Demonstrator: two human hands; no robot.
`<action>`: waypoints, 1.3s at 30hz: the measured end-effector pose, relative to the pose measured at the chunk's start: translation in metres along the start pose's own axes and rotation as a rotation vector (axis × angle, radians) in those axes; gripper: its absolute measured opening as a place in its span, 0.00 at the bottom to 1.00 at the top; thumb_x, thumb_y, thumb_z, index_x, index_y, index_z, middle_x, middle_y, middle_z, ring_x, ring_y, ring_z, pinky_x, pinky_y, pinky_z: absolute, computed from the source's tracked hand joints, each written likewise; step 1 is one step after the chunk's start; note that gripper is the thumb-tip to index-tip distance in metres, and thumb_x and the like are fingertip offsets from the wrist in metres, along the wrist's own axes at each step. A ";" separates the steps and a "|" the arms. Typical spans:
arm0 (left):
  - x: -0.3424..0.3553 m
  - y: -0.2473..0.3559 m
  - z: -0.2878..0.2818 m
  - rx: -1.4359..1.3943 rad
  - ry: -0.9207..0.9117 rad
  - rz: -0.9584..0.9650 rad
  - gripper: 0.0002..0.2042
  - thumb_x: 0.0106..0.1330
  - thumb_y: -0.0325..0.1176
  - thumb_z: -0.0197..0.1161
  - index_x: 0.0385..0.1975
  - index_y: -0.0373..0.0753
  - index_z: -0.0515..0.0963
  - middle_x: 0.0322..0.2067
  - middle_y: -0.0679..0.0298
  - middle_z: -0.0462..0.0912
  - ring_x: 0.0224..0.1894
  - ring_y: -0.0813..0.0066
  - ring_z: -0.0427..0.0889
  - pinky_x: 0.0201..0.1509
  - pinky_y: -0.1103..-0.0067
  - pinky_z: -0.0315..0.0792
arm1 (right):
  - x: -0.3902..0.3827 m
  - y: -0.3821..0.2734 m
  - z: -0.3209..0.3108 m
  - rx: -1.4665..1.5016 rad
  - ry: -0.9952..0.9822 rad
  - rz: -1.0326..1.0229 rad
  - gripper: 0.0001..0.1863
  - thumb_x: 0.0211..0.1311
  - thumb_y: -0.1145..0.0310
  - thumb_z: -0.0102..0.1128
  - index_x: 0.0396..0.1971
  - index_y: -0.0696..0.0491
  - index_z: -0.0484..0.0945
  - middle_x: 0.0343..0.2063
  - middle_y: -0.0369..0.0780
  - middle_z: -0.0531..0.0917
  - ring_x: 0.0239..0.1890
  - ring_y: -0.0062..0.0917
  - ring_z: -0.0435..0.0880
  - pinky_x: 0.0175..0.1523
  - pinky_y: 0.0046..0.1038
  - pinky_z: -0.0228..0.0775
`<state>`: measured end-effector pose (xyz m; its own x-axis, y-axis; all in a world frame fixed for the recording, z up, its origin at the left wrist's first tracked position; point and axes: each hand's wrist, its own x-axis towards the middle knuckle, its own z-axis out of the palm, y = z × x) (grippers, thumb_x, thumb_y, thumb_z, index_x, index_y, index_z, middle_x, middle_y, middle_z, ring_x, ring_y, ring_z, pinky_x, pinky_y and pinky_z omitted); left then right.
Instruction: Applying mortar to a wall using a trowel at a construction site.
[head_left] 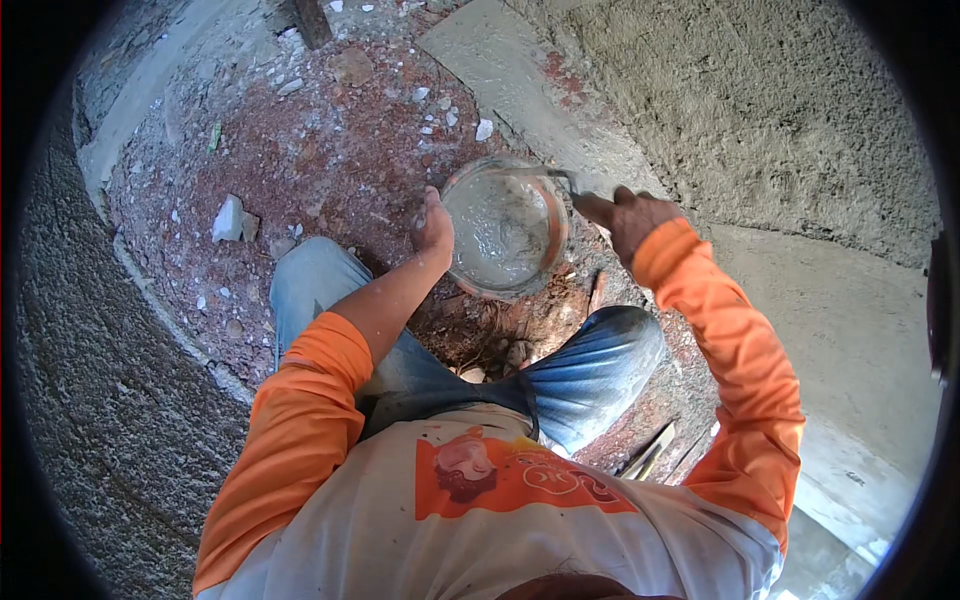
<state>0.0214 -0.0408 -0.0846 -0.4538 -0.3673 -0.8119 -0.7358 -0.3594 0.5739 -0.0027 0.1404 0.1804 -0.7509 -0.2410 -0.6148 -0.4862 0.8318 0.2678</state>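
Fingers of the left hand (433,230) grip the rim of the round basin (555,238), immediately right of them; the right hand's (642,225) fingers clasp the trowel (562,175). Wet mortar (498,228) between both should prove heavy, slippery: support opposite rims.

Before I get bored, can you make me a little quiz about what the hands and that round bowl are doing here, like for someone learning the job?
1. Pick one: what colour is the wet mix in the bowl?
a) green
b) grey
c) bright blue

2. True or false: the left hand is down inside the mix.

3. Fill in the blank: the right hand is holding a ______, with its metal blade over the bowl.

Key:
1. b
2. False; it is at the bowl's left rim, outside the mix.
3. trowel
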 end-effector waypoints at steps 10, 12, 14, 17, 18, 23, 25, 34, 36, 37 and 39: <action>-0.008 0.006 -0.009 0.071 -0.074 0.047 0.32 0.60 0.57 0.43 0.50 0.30 0.68 0.51 0.49 0.68 0.53 0.58 0.67 0.56 0.71 0.59 | 0.121 -0.081 0.047 -0.094 -0.144 -0.234 0.16 0.55 0.67 0.47 0.44 0.51 0.72 0.41 0.46 0.78 0.42 0.36 0.79 0.45 0.36 0.71; -0.006 0.005 -0.008 0.072 -0.096 0.015 0.33 0.60 0.57 0.43 0.51 0.31 0.68 0.52 0.49 0.67 0.54 0.58 0.66 0.57 0.71 0.58 | 0.114 -0.080 0.062 -0.109 -0.196 -0.241 0.14 0.56 0.69 0.45 0.41 0.53 0.74 0.39 0.45 0.79 0.40 0.37 0.80 0.42 0.36 0.73; -0.002 0.005 -0.007 -0.022 -0.084 -0.009 0.33 0.60 0.58 0.42 0.51 0.32 0.67 0.53 0.49 0.67 0.55 0.57 0.65 0.57 0.71 0.57 | 0.103 -0.077 0.076 -0.019 -0.234 -0.227 0.15 0.56 0.68 0.47 0.42 0.48 0.77 0.42 0.41 0.78 0.46 0.34 0.77 0.46 0.33 0.71; 0.002 0.001 -0.007 0.034 -0.045 -0.047 0.33 0.60 0.58 0.41 0.52 0.33 0.67 0.53 0.51 0.67 0.55 0.59 0.65 0.57 0.71 0.57 | 0.092 -0.079 0.091 -0.019 -0.150 -0.218 0.14 0.55 0.70 0.47 0.40 0.51 0.78 0.44 0.43 0.77 0.46 0.35 0.76 0.47 0.34 0.71; 0.004 0.001 -0.006 0.037 -0.058 -0.038 0.33 0.60 0.58 0.41 0.52 0.33 0.67 0.53 0.51 0.67 0.55 0.59 0.65 0.57 0.71 0.57 | 0.091 -0.079 0.093 0.009 -0.051 -0.291 0.14 0.54 0.70 0.47 0.40 0.52 0.78 0.44 0.44 0.76 0.46 0.36 0.76 0.47 0.35 0.71; 0.001 0.000 -0.006 0.029 -0.064 0.082 0.34 0.59 0.60 0.41 0.52 0.34 0.68 0.54 0.51 0.66 0.55 0.60 0.65 0.58 0.73 0.56 | 0.087 -0.084 0.097 0.019 -0.178 -0.113 0.16 0.58 0.67 0.42 0.45 0.58 0.65 0.32 0.53 0.78 0.35 0.43 0.80 0.38 0.39 0.72; -0.002 0.001 -0.006 0.030 -0.054 0.027 0.34 0.60 0.60 0.41 0.51 0.33 0.68 0.54 0.50 0.66 0.55 0.59 0.65 0.58 0.73 0.56 | 0.081 -0.083 0.102 0.105 -0.053 -0.155 0.17 0.58 0.67 0.43 0.45 0.58 0.65 0.32 0.53 0.78 0.35 0.43 0.80 0.38 0.40 0.73; -0.006 0.007 -0.005 0.073 0.007 0.082 0.34 0.58 0.59 0.42 0.47 0.29 0.69 0.51 0.48 0.68 0.54 0.53 0.65 0.58 0.70 0.56 | 0.071 -0.090 0.115 0.218 -0.136 -0.207 0.23 0.59 0.69 0.37 0.51 0.69 0.59 0.33 0.53 0.78 0.42 0.43 0.77 0.43 0.37 0.71; -0.008 0.009 -0.004 0.203 0.038 0.153 0.32 0.60 0.57 0.39 0.43 0.31 0.73 0.48 0.48 0.72 0.52 0.51 0.68 0.56 0.68 0.58 | 0.067 -0.082 0.091 0.150 -0.135 -0.119 0.22 0.59 0.69 0.35 0.53 0.61 0.62 0.35 0.54 0.77 0.44 0.43 0.76 0.44 0.36 0.70; -0.009 0.011 -0.005 0.188 0.040 0.151 0.32 0.60 0.57 0.37 0.43 0.31 0.73 0.47 0.48 0.72 0.51 0.50 0.68 0.56 0.67 0.58 | 0.061 -0.072 0.076 0.226 -0.168 -0.080 0.21 0.58 0.70 0.36 0.52 0.56 0.64 0.36 0.54 0.77 0.44 0.43 0.76 0.44 0.37 0.70; -0.013 0.014 -0.005 0.050 0.007 -0.051 0.39 0.53 0.63 0.46 0.49 0.28 0.68 0.53 0.45 0.66 0.56 0.54 0.65 0.58 0.70 0.57 | 0.036 -0.042 0.044 0.282 -0.231 -0.031 0.20 0.56 0.70 0.40 0.51 0.50 0.66 0.36 0.53 0.77 0.44 0.42 0.76 0.44 0.37 0.69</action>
<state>0.0194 -0.0455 -0.0657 -0.4115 -0.3557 -0.8391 -0.7822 -0.3348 0.5255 0.0104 0.1188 0.1142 -0.6013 -0.1757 -0.7795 -0.3407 0.9388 0.0512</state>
